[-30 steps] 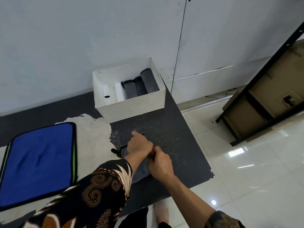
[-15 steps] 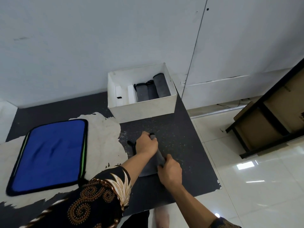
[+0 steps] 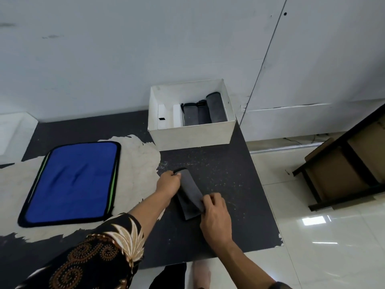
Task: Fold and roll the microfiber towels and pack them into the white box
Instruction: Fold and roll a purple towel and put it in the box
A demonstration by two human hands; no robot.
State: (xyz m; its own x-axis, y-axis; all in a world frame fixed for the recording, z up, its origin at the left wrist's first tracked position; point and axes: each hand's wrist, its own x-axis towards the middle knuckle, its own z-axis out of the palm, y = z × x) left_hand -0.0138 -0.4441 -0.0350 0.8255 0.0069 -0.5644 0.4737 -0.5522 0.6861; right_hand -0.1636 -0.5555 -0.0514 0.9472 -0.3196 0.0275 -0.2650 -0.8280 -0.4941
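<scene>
We note the right hand (image 3: 216, 220) nearest, fingers curled, pinching the near end of the grey microfiber towel (image 3: 190, 192), which lies partly rolled on the dark table top (image 3: 218, 174). The left hand (image 3: 168, 183), just beyond, grips the roll's far end with its fingers wrapped round it. A blue towel (image 3: 73, 180) lies flat at left. The white box (image 3: 193, 134) stands at the far edge. In its right half we count three grey rolled towels (image 3: 205, 112) side by side, with white inserts (image 3: 178, 115) to their left.

No readable txt/labels; dark mark on cardboard box (image 3: 337, 176), far right, too blurred.
</scene>
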